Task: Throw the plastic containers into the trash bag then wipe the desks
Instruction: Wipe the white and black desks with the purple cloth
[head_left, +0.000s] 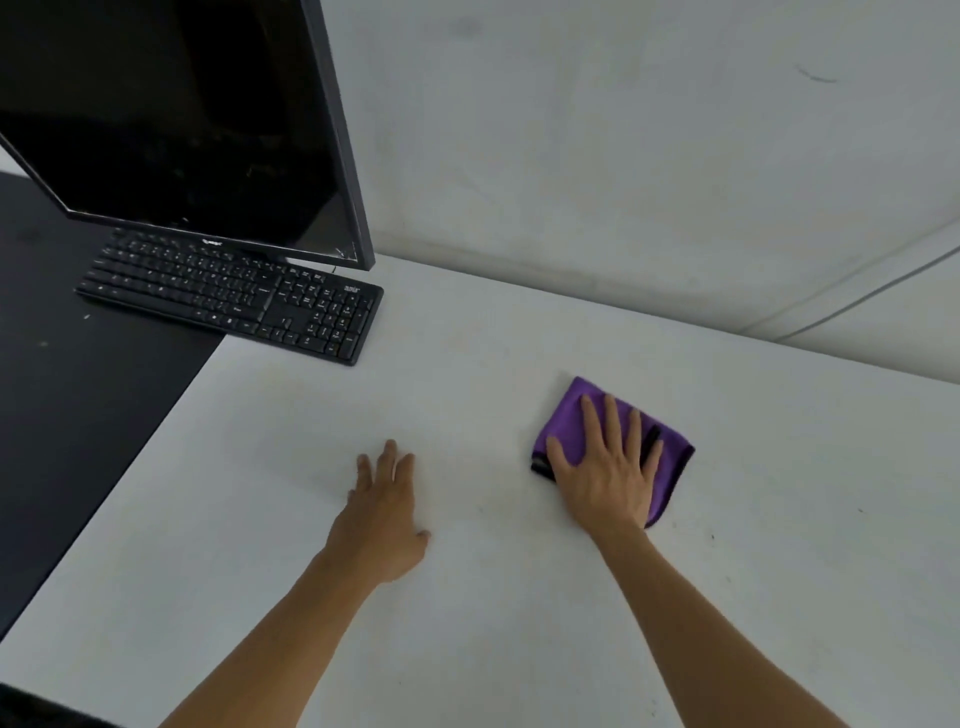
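Observation:
A folded purple cloth (571, 415) with a black edge lies on the white desk (519, 338), right of centre. My right hand (608, 467) presses flat on top of it, fingers spread, covering most of the cloth. My left hand (384, 514) rests palm down on the bare desk surface about a hand's width to the left, holding nothing. No plastic containers or trash bag are in view.
A black monitor (182, 114) stands at the back left, with a black keyboard (234, 296) below it, straddling a black desk (78, 405) and the white one. A pale wall (623, 130) rises behind the desk. A few dark specks dot the white surface near the right.

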